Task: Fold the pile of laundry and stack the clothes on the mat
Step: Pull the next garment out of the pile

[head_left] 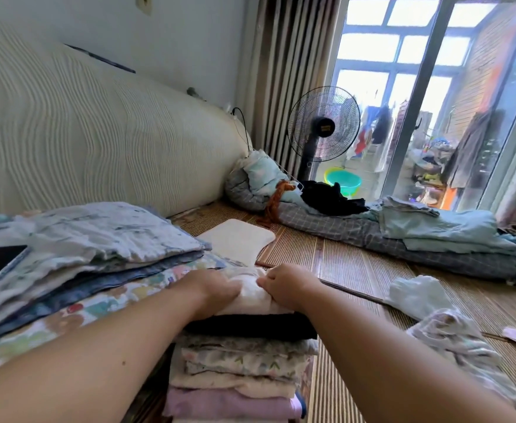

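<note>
Both hands, left hand and right hand, curled, gripping pale folded garment atop stack at 6 o'clock, probably to settle it squarely.

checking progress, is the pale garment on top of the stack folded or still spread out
Folded: the pale garment sits compact atop the stack, both hands gripping it.

Cream garment tops the folded stack on the woven mat; unfolded clothes lie right.

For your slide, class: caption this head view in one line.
Both hands, left hand and right hand, press a cream garment onto the folded stack.
</note>
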### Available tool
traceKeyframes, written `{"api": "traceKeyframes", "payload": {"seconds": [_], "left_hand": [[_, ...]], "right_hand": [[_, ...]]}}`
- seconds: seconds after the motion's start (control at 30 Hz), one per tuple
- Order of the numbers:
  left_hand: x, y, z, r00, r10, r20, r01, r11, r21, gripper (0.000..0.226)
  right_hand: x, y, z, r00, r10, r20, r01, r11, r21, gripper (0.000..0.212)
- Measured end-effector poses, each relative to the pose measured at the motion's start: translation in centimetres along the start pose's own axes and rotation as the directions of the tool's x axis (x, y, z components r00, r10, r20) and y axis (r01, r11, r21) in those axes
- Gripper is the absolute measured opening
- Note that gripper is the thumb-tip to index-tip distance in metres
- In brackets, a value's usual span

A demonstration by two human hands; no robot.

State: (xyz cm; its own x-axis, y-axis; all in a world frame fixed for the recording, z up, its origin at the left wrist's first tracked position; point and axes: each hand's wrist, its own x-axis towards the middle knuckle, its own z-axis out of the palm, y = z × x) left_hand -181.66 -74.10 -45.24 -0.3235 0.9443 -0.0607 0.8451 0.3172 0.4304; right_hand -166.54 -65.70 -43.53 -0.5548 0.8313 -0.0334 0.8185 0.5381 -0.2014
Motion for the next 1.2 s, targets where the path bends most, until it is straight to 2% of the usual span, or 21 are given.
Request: {"api": "traceKeyframes", "payload": {"seconds": [0.17,0.3,0.37,0.43,0.53,0.6,0.73,0.83,0.93,1.03,1.1,1.2], "left_hand": [[-2.0,0.8,-0.4,1.0,-0.005,0.008,0.004,0.998,0.07,0.073],[-3.7,0.7,0.1,0.997,-0.016,0.081,0.011,0.998,0.062,0.056],[-4.3,0.6,0.2,0.996,-0.028,0.088,0.021,0.997,0.073,0.06],[-4.4,0.8,0.2,0.997,-0.041,0.064,0.036,0.996,0.077,0.067],[-4.1,1.1,-0.3,1.0,-0.026,0.003,0.025,0.996,0.083,0.064],[-3.8,0.9,-0.7,0.999,-0.022,-0.031,0.023,0.999,0.038,0.075],[-3.0,0.8,-1.1,0.992,0.031,-0.121,-0.03,1.0,0.008,0.08],[-2.8,1.0,-1.1,0.982,0.063,-0.176,-0.068,0.998,-0.019,0.076],[-3.4,1.7,-0.9,0.973,0.11,-0.203,-0.102,0.994,0.047,0.064],[-6.2,4.1,-0.5,0.958,0.207,-0.197,-0.181,0.973,0.144,0.069],[-9.2,6.5,0.5,0.937,0.297,-0.184,-0.264,0.947,0.185,0.071],[-14.6,11.1,3.6,0.89,0.442,-0.112,-0.421,0.89,0.174,0.071]], "right_hand": [[-2.1,-0.1,-0.8,0.999,-0.016,0.028,0.014,0.998,0.059,0.033],[-3.3,-0.5,-0.9,0.992,-0.038,0.122,0.047,0.996,-0.077,0.038],[-3.5,-0.4,-0.8,0.992,-0.042,0.123,0.05,0.997,-0.062,0.033],[-3.4,-0.4,-0.7,0.997,-0.039,0.069,0.042,0.998,-0.037,0.032],[-2.5,-0.3,-0.4,0.999,-0.01,-0.034,0.011,1.0,0.012,0.031],[-1.9,-0.2,-0.2,0.997,0.027,-0.067,-0.021,0.996,0.092,0.028],[-1.5,0.1,0.0,0.996,0.042,-0.081,-0.025,0.981,0.194,0.043],[-2.7,0.1,-0.4,0.982,0.086,-0.17,-0.027,0.947,0.321,0.055],[-5.7,0.3,-1.2,0.961,0.03,-0.274,0.035,0.972,0.232,0.059],[-11.3,1.8,-2.4,0.943,-0.041,-0.33,0.075,0.993,0.091,0.063],[-16.4,3.9,-2.7,0.942,-0.046,-0.331,0.046,0.999,-0.008,0.064],[-25.1,8.4,-2.5,0.948,0.038,-0.315,-0.065,0.995,-0.077,0.063]]}}
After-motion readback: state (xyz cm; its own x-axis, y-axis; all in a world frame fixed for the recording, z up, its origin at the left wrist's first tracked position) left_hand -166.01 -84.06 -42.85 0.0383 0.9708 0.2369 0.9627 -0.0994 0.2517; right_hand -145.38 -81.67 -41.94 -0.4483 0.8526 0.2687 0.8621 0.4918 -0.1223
